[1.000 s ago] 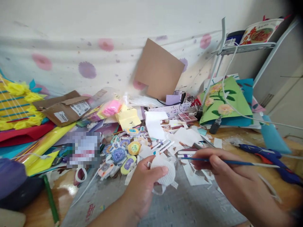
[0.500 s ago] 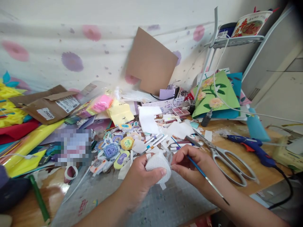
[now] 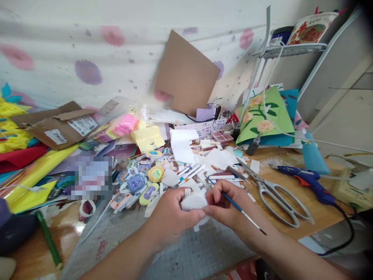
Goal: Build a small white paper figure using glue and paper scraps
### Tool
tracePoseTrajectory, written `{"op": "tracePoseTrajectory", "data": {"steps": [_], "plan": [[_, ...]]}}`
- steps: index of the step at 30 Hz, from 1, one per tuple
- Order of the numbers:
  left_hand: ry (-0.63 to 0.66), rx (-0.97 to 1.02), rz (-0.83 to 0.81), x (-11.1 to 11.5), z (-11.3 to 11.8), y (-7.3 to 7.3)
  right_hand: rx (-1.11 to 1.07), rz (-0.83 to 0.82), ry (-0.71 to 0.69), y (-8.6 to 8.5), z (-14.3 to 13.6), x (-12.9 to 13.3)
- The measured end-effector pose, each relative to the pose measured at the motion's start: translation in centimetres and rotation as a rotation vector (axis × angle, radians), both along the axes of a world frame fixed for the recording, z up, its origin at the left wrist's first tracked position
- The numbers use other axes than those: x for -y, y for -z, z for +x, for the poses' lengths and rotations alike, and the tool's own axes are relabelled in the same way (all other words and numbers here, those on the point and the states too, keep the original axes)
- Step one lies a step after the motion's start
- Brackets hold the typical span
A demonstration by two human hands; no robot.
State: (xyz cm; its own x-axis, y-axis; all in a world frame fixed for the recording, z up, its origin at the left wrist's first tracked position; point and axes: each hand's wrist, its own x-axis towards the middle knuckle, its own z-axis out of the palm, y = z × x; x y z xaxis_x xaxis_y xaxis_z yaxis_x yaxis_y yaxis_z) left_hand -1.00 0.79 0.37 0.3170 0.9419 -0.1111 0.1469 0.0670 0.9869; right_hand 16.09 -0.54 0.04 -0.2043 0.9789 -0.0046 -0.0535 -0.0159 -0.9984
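A small white textured piece [image 3: 194,201], paper-like with tabs at its edges, is gripped between the thumb and fingers of my left hand [image 3: 175,212]. My right hand [image 3: 229,202] is closed around a thin blue paintbrush [image 3: 240,209], its dark bristles pointing down toward my forearm. The right thumb and fingertips also meet the right edge of the white piece. Both hands hover over a grey mat [image 3: 186,254]. Just beyond them lies a heap of small painted paper pieces, among them a yellow one [image 3: 156,174] and a purple-blue one [image 3: 136,182].
Large scissors [image 3: 279,198] and a blue glue gun [image 3: 309,181] lie at the right. A cardboard box [image 3: 62,126] stands at the left, near a green pencil-like stick [image 3: 49,239]. A brown board [image 3: 186,72] leans on the wall. A shelf [image 3: 294,49] holds a noodle cup.
The white piece has tilted from facing me to a flatter angle. My right hand has come closer, its fingertips now against the piece, and the paintbrush has shifted slightly left.
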Motion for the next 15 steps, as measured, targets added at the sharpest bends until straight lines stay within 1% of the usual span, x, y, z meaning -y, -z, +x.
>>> {"op": "tracePoseTrajectory", "data": {"steps": [4,6,8,11,13,15], "plan": [[-0.015,0.301,-0.136,-0.7,-0.6,0.1,-0.206,-0.021,0.108,0.7,-0.2,0.0],[-0.021,0.385,-0.187,-1.0,-0.8,0.1,-0.314,-0.025,0.152,0.9,-0.3,0.1],[-0.035,0.411,-0.196,-1.2,-0.9,-0.1,-0.360,-0.029,0.158,0.9,-0.4,0.3],[-0.075,0.408,-0.180,-1.5,-1.1,-0.3,-0.338,-0.027,0.115,0.9,-0.3,0.5],[-0.072,0.377,-0.173,-1.7,-1.4,-0.4,-0.285,0.009,0.121,1.0,0.3,0.5],[-0.048,0.358,-0.173,-1.9,-1.7,-0.2,-0.180,0.070,0.157,1.0,1.4,0.4]]}}
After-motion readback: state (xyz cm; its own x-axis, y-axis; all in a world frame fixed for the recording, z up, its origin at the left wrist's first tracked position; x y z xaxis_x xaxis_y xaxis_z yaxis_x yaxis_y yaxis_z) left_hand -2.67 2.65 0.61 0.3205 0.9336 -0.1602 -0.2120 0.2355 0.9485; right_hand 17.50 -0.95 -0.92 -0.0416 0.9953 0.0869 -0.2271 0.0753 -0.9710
